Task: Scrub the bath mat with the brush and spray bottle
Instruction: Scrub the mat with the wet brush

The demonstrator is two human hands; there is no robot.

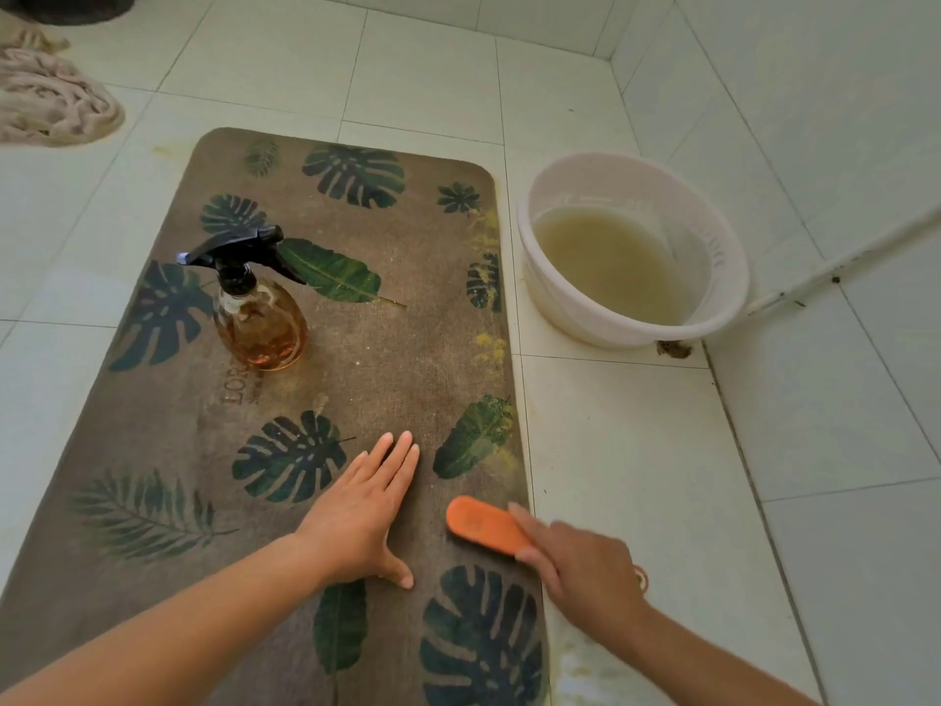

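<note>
mat: [387, 349] flat on tiled floor, thin, limp, likely slides if not pinned
left hand: [364, 507] fingers straight, close together, pressing mat near its right edge
right hand: [585, 563] fingers curled round brush handle
brush: [483, 524] orange, stiff, light; on mat's right edge
bottle: [257, 308] upright on mat, part full, take by neck

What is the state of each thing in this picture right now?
Bath mat: flat on the floor, yellow stains along its right edge.
Spray bottle: upright on the mat, holding amber liquid.
Brush: on the mat, gripped by the right hand.
Left hand: open, flat on the mat.
Basin: on the floor, holding cloudy water.
</note>
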